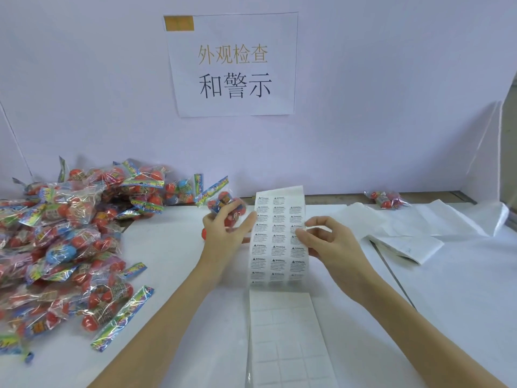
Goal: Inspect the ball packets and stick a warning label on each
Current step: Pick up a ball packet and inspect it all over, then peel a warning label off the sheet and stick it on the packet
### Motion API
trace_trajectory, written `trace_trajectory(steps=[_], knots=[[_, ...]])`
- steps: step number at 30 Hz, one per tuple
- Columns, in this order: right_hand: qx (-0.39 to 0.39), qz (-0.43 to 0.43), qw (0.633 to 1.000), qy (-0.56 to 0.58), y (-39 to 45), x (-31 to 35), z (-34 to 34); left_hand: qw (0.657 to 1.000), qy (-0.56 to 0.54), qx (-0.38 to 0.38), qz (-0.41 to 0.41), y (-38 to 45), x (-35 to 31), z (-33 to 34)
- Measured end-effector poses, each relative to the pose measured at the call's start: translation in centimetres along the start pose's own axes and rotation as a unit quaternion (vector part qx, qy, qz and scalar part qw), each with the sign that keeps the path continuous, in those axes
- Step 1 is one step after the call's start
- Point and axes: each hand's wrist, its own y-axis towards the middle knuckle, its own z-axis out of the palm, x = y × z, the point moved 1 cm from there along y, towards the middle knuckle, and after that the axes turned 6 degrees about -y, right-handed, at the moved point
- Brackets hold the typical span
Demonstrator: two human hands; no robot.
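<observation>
Left hand (pixel 223 222): grasps one ball packet (pixel 228 207), thumb steadying the label strip (pixel 278 233).
Right hand (pixel 321 236): pinches a warning label at the strip's right edge.
Packets: unlabelled heap (pixel 64 233) left on the surface (pixel 173 275); one lone packet (pixel 387 199) far right.
Step well done: peel slowly from a corner, keep the strip taut.
Open room: bare surface between heap and strip; spent backing (pixel 288 343) trails toward the near edge.

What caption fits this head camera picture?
Left hand holds a ball packet; right hand picks at the warning label sheet.
</observation>
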Motion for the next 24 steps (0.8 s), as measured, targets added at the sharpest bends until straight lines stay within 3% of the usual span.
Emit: trace_trajectory(steps=[3,8,12,17,24], knots=[[0.065,-0.025,0.996,-0.063,-0.2,0.2,0.1,0.992,-0.118,0.046,-0.021,-0.5,-0.5,0.3],[0.13,-0.082,0.978,-0.14,-0.9,0.5,0.5,0.993,-0.071,0.079,0.047,-1.0,-1.7,-0.2],[0.044,-0.146,0.972,-0.18,-1.1,0.8,1.0,0.987,-0.081,0.129,0.06,-1.8,-2.7,0.4],[-0.049,-0.193,0.975,-0.103,-1.0,1.4,1.2,0.983,-0.092,0.15,0.046,-2.7,-2.8,1.1],[-0.013,-0.137,0.987,-0.088,-0.7,1.3,0.6,0.987,-0.037,0.102,0.12,-2.6,-3.0,1.2]])
